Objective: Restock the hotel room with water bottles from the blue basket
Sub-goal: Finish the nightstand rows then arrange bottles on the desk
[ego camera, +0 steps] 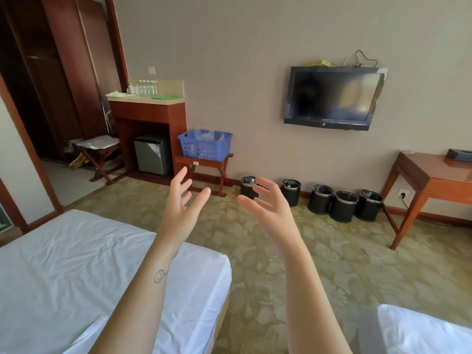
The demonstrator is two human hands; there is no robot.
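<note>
Against the wall, on a slatted red-brown wooden stand [204, 163]: blue latticed plastic basket [205, 145], crinkled clear plastic inside. Just left, on the pale stone counter [145, 99]: row of clear plastic water bottles [148, 88]. Raised, fingers spread, gripping nothing: left hand [182, 200] and right hand [265, 200]. Open patterned carpet [281, 251] beyond the white-sheeted bed [76, 264].

The contents of the blue basket [204, 149] are blurred behind plastic [207, 135], the bottles [148, 88] on the far counter [143, 100] cannot be counted, and the dark box [461, 155] at right is cut off.
</note>
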